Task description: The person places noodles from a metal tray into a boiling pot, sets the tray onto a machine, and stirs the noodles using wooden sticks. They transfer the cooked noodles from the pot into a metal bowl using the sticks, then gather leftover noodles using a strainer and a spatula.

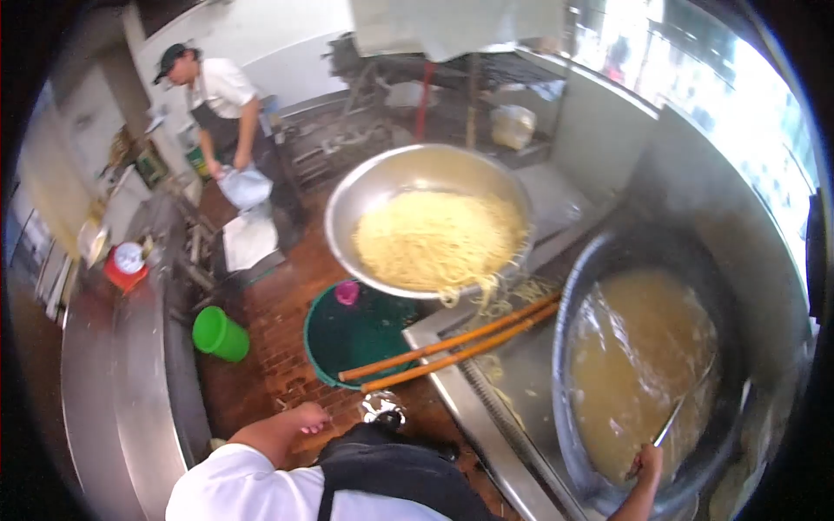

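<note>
My right hand (pixel 647 462) is closed around the handle of a long metal utensil (pixel 671 418). Its far end reaches into cloudy, yellowish-brown liquid (pixel 638 347) in a large dark wok (pixel 569 417), so the head's shape cannot be made out. My left hand (pixel 313 418) hangs low beside my body, fingers curled in, with nothing visible in it. Ahead of me a wide metal bowl (pixel 347 195) is heaped with yellow noodles (pixel 434 239), some spilling over its near rim. Two long wooden sticks (pixel 460 347) lie across the metal counter edge, their ends sticking out over the floor.
Below the sticks stands a big green tub (pixel 321 347) with a pink item (pixel 347 293) inside. A bright green bucket (pixel 221 334) is on the brick floor. Along the left runs a metal counter (pixel 117 373) with a red scale (pixel 126 269). Another person (pixel 230 122) holds a pale bag.
</note>
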{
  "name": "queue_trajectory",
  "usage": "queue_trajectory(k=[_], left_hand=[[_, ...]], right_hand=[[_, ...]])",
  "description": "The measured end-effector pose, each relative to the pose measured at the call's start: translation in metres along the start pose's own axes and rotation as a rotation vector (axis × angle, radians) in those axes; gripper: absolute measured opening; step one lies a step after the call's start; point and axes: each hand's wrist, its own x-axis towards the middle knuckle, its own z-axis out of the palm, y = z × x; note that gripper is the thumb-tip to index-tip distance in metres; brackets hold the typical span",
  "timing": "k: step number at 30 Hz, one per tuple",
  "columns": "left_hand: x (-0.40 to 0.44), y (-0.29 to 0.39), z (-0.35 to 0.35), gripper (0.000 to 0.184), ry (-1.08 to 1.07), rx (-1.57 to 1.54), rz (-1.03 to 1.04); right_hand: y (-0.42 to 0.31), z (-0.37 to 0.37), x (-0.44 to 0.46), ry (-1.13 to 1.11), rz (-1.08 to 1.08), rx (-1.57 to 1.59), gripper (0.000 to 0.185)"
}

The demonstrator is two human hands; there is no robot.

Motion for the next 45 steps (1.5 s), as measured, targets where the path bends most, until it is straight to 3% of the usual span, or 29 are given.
queue_trajectory(k=[3,6,7,9,12,13,14,15,16,18,19,20,22,29,32,36,40,45], left_hand=[[0.008,-0.025,0.007,0.033,-0.010,-0.050,-0.053],[0.014,-0.030,0.010,0.034,0.015,-0.031,0.012],[0.029,-0.033,0.009,0.033,0.003,0.028,-0.003],[0.016,-0.013,0.001,0.034,0.006,-0.007,0.069],[0.041,-0.003,-0.010,0.036,-0.015,-0.001,0.139],[0.061,-0.004,-0.011,0.038,-0.008,0.046,0.150],[0.074,0.000,-0.009,0.039,-0.009,0.108,0.164],[0.051,0.017,-0.018,0.034,-0.011,0.108,0.144],[0.085,0.005,-0.015,0.031,-0.061,0.044,0.171],[0.154,-0.018,-0.012,0.025,-0.179,-0.061,0.216],[0.128,-0.003,-0.019,0.024,-0.164,-0.089,0.195],[0.077,0.020,-0.034,0.022,-0.142,-0.125,0.173],[0.099,0.017,-0.039,0.022,-0.156,-0.029,0.165],[0.125,0.004,-0.064,0.025,-0.202,-0.085,0.137],[0.122,-0.002,-0.072,0.026,-0.119,-0.060,0.202],[0.179,-0.029,-0.078,0.028,-0.250,-0.072,0.193],[0.125,-0.012,-0.087,0.022,-0.179,0.023,0.150],[0.152,-0.038,-0.086,0.027,-0.233,0.032,0.191]], right_hand=[[-0.010,0.033,0.016,-0.039,-0.055,-0.033,0.020],[0.008,0.048,0.036,-0.309,0.086,0.186,0.013],[0.002,0.055,0.021,-0.316,0.085,0.134,0.017],[-0.033,0.072,-0.075,-0.319,0.088,0.026,0.049],[-0.006,0.086,-0.085,-0.498,0.057,0.349,0.022],[0.006,0.076,-0.074,-0.842,0.284,0.481,0.023],[-0.004,0.092,-0.116,-0.669,0.149,0.570,0.015],[-0.011,0.098,-0.143,-0.653,0.168,0.576,0.030],[-0.013,0.099,-0.177,-0.666,0.100,0.551,0.034],[-0.019,0.110,-0.228,-0.741,0.015,0.655,0.029],[-0.029,0.116,-0.253,-0.741,0.183,0.844,0.025],[-0.032,0.122,-0.267,-0.817,0.218,0.955,0.024],[-0.046,0.129,-0.295,-0.816,0.186,0.945,0.024],[-0.095,0.164,-0.388,-0.556,-0.132,0.510,0.028],[-0.105,0.199,-0.422,-0.450,-0.265,0.324,0.029],[-0.086,0.254,-0.439,-0.397,-0.491,0.122,0.030],[-0.056,0.306,-0.435,-0.260,-0.734,-0.136,0.035],[-0.057,0.317,-0.451,-0.381,-0.655,-0.367,0.037]])
